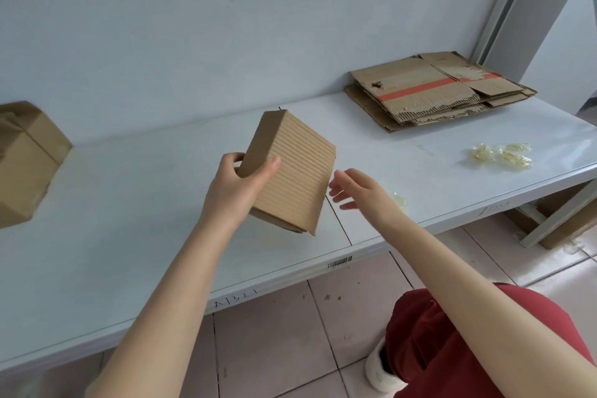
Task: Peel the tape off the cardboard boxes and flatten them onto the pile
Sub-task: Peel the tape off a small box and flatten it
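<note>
The left hand (235,184) gripped the small corrugated box (290,174), tilted above the shelf (161,203), probably to bring a taped seam round. The right hand (358,192) hovered just beside it, fingers spread and empty. The flattened-cardboard pile (436,90) lay well apart, to the right.

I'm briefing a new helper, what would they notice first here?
The small brown corrugated cardboard box stands out, held tilted above the white shelf by the left hand, the open right hand just beside it. At back right lies a pile of flattened brown cardboard with an orange stripe, crumpled clear tape wads in front of it.
</note>
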